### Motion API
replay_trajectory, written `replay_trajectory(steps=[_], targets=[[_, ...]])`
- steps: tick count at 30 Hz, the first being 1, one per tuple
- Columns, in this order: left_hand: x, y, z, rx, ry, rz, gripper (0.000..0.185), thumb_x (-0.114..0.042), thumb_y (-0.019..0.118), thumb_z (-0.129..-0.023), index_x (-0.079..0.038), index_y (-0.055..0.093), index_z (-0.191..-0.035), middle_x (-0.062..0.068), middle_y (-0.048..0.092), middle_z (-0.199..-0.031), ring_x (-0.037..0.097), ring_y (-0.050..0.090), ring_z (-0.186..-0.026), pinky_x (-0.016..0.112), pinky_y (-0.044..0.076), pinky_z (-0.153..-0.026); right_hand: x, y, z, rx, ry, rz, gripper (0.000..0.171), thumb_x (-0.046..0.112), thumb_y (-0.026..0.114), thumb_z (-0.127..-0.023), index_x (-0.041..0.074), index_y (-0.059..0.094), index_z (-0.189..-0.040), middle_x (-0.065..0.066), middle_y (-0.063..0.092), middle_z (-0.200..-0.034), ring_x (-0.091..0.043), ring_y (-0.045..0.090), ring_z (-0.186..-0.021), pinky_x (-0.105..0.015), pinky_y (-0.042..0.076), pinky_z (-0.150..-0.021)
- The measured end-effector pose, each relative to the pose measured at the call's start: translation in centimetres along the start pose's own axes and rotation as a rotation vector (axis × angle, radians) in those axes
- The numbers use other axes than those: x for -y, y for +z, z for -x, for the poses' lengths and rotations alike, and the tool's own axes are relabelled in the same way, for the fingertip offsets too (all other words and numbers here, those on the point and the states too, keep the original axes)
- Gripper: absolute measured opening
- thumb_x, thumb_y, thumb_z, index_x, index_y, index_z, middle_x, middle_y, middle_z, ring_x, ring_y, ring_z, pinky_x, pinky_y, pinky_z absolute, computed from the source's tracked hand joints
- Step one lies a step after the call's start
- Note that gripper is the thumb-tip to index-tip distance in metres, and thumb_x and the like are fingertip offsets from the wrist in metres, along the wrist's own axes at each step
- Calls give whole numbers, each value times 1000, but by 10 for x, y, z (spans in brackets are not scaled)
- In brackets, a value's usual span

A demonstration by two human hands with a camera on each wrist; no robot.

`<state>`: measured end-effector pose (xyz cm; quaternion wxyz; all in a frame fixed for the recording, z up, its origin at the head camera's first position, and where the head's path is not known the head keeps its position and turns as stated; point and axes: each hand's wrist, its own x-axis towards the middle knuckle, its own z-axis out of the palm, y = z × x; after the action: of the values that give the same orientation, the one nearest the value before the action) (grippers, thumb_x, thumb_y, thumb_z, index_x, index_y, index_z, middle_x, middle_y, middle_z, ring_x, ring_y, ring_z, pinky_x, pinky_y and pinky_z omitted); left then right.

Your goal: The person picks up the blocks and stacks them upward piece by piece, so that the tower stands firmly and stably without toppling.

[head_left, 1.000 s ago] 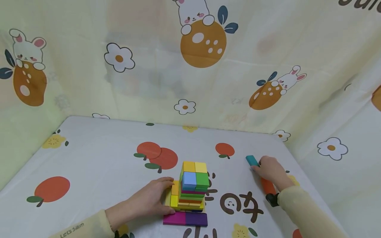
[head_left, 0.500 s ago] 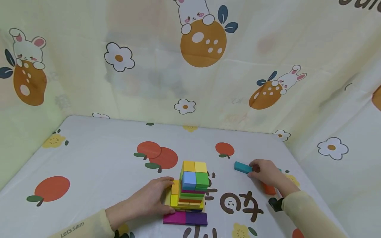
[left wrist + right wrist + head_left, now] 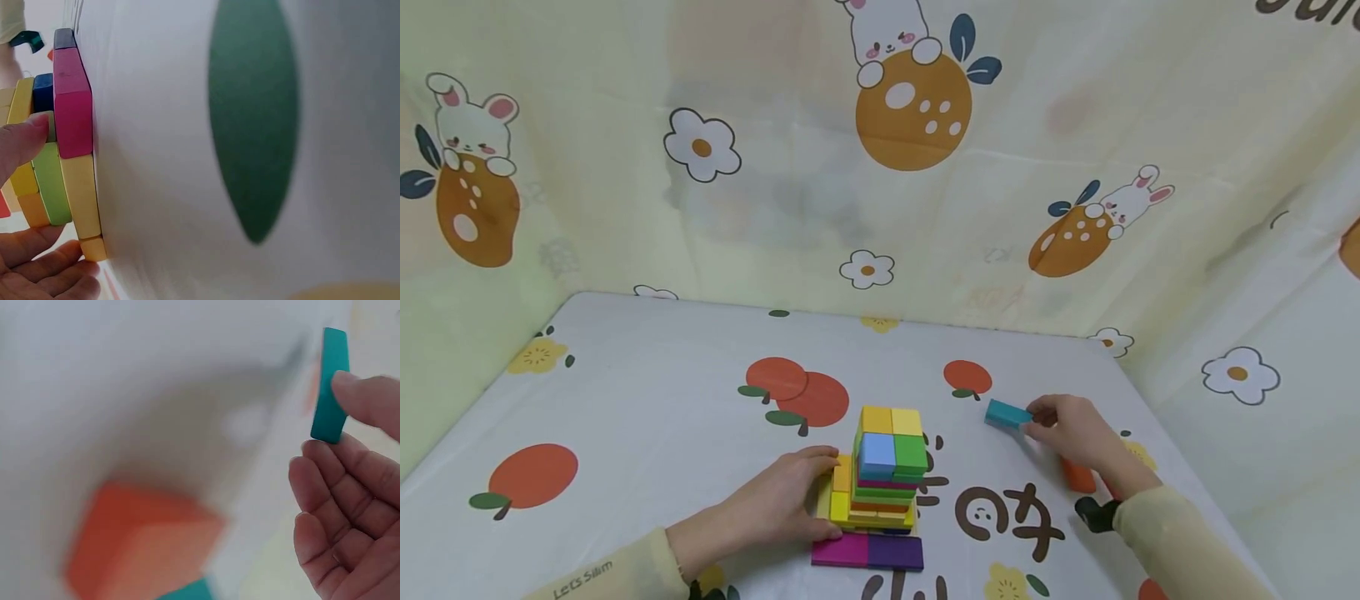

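A stack of coloured building blocks (image 3: 887, 471) stands at the table's middle front, yellow on top, with blue, green, magenta and orange layers below. Its magenta (image 3: 840, 551) and purple (image 3: 895, 552) blocks lie at the foot of the near side. My left hand (image 3: 778, 500) holds the stack's lower left side, thumb on the near face and fingers at the far side. In the left wrist view, the thumb (image 3: 28, 134) presses a small block there. Off the table, my right hand (image 3: 1075, 429) pinches a teal block (image 3: 1006, 414) between thumb and fingers, seen upright in the right wrist view.
An orange block (image 3: 1078, 477) lies on the table beneath the right wrist. Beside it in the right wrist view is part of another teal block (image 3: 190, 592). A printed cloth covers the table (image 3: 662, 400), and a patterned curtain (image 3: 775, 192) hangs behind.
My right hand has lifted the teal block off the pieces at the right, turned it and shifted it leftward. The left hand and the stack have stayed in place.
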<state>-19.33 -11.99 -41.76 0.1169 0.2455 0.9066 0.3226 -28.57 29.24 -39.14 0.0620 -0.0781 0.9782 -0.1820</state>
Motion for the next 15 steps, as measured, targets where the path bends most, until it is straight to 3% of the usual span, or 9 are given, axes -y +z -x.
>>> replay_trajectory(steps=[8, 15], targets=[[0, 1, 0, -5, 5, -2, 75, -32, 91, -75, 3, 62, -134, 18, 57, -145, 38, 54, -134, 56, 47, -112, 82, -26, 19, -199, -305, -49, 21, 20, 78, -90, 8, 73, -106, 2, 72, -93, -15, 63, -88, -30, 51, -77], [-1, 1, -1, 8, -15, 16, 76, -33, 91, -76, 2, 61, -136, 17, 56, -147, 39, 52, -136, 57, 45, -113, 143, -32, 38, -184, -547, -85, 25, 19, 80, -89, 13, 73, -111, 8, 72, -99, -10, 62, -89, -29, 54, -79]])
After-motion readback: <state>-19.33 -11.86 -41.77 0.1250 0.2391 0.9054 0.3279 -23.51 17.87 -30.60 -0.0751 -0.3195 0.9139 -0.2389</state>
